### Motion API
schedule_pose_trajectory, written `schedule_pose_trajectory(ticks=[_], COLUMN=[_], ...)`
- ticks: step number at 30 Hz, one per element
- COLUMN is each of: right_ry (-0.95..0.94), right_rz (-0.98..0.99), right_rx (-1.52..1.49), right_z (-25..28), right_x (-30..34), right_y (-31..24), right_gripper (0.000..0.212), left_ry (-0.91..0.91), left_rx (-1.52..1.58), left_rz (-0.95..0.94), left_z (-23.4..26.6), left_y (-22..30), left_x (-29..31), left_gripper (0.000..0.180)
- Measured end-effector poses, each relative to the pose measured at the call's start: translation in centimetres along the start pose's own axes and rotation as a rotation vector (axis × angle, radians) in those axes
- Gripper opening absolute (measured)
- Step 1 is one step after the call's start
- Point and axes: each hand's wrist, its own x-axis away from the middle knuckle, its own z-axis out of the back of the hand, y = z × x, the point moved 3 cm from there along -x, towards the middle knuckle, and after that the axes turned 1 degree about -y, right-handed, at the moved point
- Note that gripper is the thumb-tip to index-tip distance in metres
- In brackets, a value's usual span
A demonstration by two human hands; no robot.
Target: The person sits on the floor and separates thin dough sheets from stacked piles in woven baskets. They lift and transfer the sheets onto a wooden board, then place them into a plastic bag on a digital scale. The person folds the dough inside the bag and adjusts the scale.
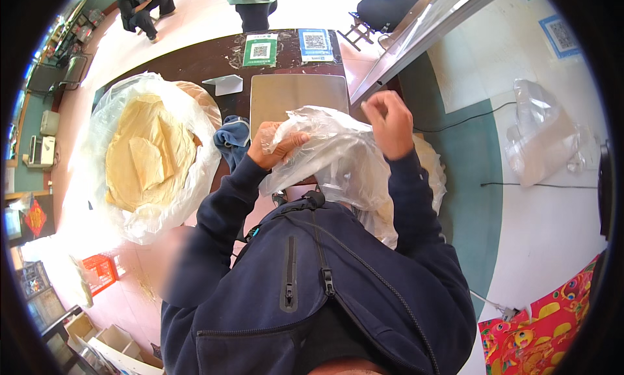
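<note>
Bag [344, 163]: clear film, between left hand [278, 145] and right hand [389, 122]; likely light, limp, slippery.
Left hand: pinching the film.
Right hand: fingers curled; contact unclear.
Bag edge [313, 120]: best hold, beside left hand.

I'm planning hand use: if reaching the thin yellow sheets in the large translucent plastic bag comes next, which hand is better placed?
Probably the left hand: it is nearer the thin yellow sheets; the right hand is farther off. But the left grips crumpled clear plastic, so may need to release.
</note>
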Motion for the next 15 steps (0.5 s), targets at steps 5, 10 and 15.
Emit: schedule_pose_trajectory(ticks=[5, 10, 15], right_ry=[-0.571, -0.622, -0.702], right_rz=[-0.142, -0.237, -0.309], right_rx=[-0.281, -0.36, -0.59], right_z=[-3.3, -5.7, -7.6], right_x=[4.6, 4.7, 5.8], right_y=[-5.8, -4.3, -3.8], right_gripper=[0.028, 0.028, 0.022], left_ry=[0.083, -0.065, 0.069], left_rx=[-0.03, 0.154, 0.031], left_rz=[-0.114, 0.062, -0.053], left_z=[-1.3, -1.3, -1.4], left_y=[-0.2, -1.1, -1.6], left_x=[0.6, 1.9, 1.3], left_gripper=[0.029, 0.024, 0.031])
